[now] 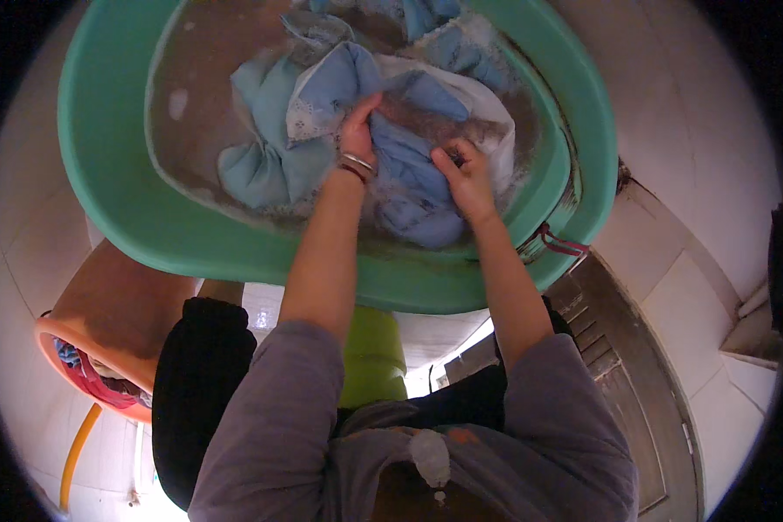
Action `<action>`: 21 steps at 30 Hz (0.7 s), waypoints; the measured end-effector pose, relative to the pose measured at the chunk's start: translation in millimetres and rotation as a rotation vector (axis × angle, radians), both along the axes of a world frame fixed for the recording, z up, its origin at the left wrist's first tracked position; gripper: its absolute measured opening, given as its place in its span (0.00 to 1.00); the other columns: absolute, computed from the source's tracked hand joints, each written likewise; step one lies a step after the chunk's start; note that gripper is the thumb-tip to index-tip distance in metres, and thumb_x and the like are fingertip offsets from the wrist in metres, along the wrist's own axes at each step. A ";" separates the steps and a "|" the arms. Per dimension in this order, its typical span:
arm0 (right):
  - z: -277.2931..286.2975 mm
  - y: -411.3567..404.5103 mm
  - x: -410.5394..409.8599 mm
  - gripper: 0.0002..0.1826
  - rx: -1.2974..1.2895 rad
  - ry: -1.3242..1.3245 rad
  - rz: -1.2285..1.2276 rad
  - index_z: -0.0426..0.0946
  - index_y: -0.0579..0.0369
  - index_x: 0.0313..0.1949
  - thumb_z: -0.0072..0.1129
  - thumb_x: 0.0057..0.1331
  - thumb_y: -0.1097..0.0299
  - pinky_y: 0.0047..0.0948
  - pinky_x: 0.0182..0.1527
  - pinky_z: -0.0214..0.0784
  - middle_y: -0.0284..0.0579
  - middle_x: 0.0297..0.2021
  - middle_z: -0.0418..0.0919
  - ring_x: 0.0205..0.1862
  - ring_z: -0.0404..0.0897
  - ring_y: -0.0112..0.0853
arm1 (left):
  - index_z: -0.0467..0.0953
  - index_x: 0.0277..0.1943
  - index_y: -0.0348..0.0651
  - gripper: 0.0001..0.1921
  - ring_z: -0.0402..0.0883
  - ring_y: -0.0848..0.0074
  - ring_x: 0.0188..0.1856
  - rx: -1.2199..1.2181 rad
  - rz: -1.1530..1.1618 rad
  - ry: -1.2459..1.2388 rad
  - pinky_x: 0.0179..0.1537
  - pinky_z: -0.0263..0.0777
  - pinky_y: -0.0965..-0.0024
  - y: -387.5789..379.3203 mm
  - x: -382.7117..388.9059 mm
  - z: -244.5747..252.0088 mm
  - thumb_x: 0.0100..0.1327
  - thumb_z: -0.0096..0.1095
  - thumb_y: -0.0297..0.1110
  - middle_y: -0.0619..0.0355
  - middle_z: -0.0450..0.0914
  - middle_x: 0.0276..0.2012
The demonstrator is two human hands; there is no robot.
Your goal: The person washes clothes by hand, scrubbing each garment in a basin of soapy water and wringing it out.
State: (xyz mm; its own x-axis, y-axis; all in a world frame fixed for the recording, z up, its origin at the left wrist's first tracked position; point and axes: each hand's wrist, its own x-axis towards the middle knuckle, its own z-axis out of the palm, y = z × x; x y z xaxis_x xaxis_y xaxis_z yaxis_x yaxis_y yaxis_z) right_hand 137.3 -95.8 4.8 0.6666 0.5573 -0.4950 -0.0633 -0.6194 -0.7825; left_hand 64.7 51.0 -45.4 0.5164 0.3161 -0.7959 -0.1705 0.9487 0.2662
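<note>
A large green plastic tub (104, 196) holds murky, sudsy water and wet cloth. My left hand (360, 132), with bangles at the wrist, is at the middle of the tub, its thumb side against a blue cloth (408, 156). To its right, my right hand (463, 171) has curled fingers at the edge of the same blue cloth; part of the fingers is hidden, and the grip is not clear. White eyelet trim (310, 121) borders a blue piece by my left hand. Pale teal cloth (267, 124) floats on the left. Further blue cloth (460, 52) lies at the back.
An orange bucket (124, 307) with clothes inside stands at the lower left, near a yellow hose (78, 457). A lime green container (372, 355) is below the tub. A red tie (561, 245) hangs on the tub's right rim. A panelled door (626, 391) is at the lower right.
</note>
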 end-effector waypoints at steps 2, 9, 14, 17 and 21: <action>6.6 6.6 -5.5 0.16 -0.045 0.016 -0.032 0.72 0.59 0.31 0.58 0.52 0.58 0.27 0.33 0.63 0.43 0.26 0.74 0.29 0.72 0.29 | 0.75 0.38 0.38 0.14 0.70 0.74 0.43 0.148 -0.047 0.026 0.48 0.59 0.73 1.4 -4.9 -4.8 0.50 0.56 0.37 0.58 0.74 0.39; -10.8 7.9 -10.8 0.13 -0.011 -0.403 -0.092 0.72 0.60 0.33 0.55 0.52 0.64 0.33 0.35 0.64 0.49 0.27 0.75 0.29 0.73 0.41 | 0.74 0.38 0.36 0.16 0.72 0.74 0.41 0.218 -0.181 0.004 0.44 0.63 0.73 4.2 5.6 21.7 0.51 0.57 0.39 0.57 0.75 0.39; -8.7 9.4 -7.4 0.09 -0.101 -0.663 -0.045 0.67 0.59 0.32 0.52 0.54 0.68 0.31 0.37 0.63 0.48 0.30 0.73 0.30 0.71 0.37 | 0.73 0.38 0.35 0.17 0.73 0.77 0.34 1.089 -0.901 0.015 0.37 0.66 0.76 18.5 -6.3 28.8 0.51 0.59 0.40 0.56 0.77 0.32; 23.2 9.5 12.4 0.06 0.232 -0.292 -0.277 0.66 0.58 0.31 0.50 0.57 0.69 0.26 0.37 0.62 0.43 0.32 0.72 0.31 0.69 0.30 | 0.73 0.36 0.35 0.15 0.73 0.79 0.33 0.923 -0.787 -0.019 0.36 0.65 0.79 18.6 6.5 51.3 0.52 0.58 0.39 0.57 0.76 0.30; 43.9 37.1 16.5 0.08 0.164 -0.052 -0.298 0.66 0.56 0.29 0.48 0.59 0.65 0.23 0.32 0.62 0.42 0.27 0.73 0.29 0.71 0.27 | 0.73 0.34 0.35 0.13 0.72 0.79 0.33 0.542 -0.317 -0.248 0.37 0.65 0.79 5.9 10.5 47.0 0.54 0.56 0.38 0.58 0.76 0.30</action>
